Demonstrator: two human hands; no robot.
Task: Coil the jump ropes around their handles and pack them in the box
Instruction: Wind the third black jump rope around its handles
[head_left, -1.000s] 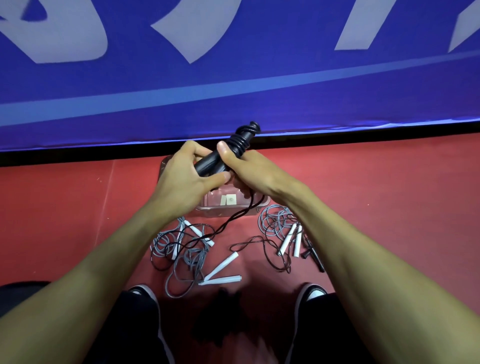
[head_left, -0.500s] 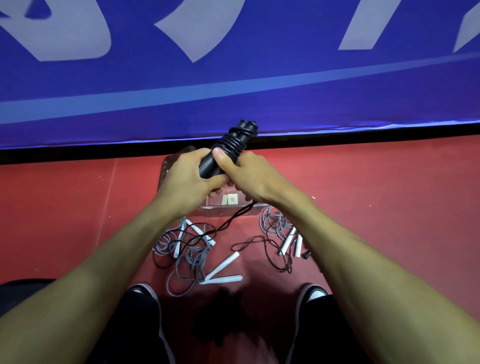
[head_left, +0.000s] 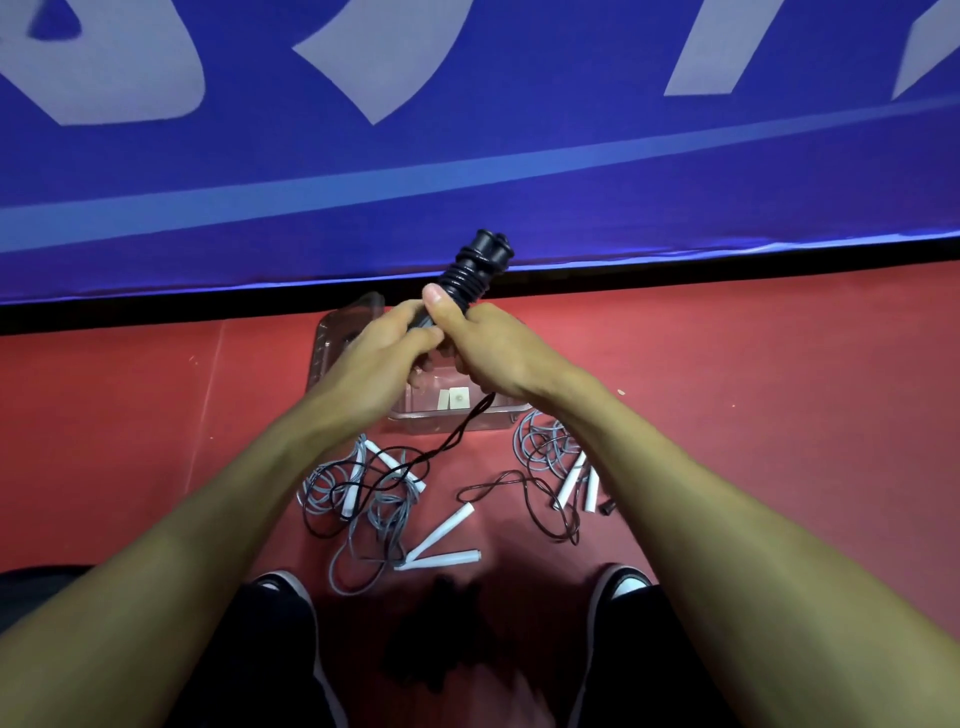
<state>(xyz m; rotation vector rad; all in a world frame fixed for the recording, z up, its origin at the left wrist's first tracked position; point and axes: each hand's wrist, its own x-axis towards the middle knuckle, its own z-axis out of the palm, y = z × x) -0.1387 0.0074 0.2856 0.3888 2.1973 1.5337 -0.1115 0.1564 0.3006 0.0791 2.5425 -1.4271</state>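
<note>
Head view: we grip the black handles (head_left: 470, 278) in both fists, left hand (head_left: 382, 358) and right hand (head_left: 491, 348), above the box (head_left: 332, 338), cord (head_left: 441, 452) part-coiled with slack trailing down, while grey ropes (head_left: 363, 493) lie uncoiled on the floor (head_left: 753, 415), unpacked.

Black handles (head_left: 475, 270) wound in black cord at frame centre, white-handled grey ropes (head_left: 363, 499) lower centre, red floor (head_left: 753, 389), clear box (head_left: 332, 348), upper frame — blue banner (head_left: 467, 156) with pale grey lettering
</note>
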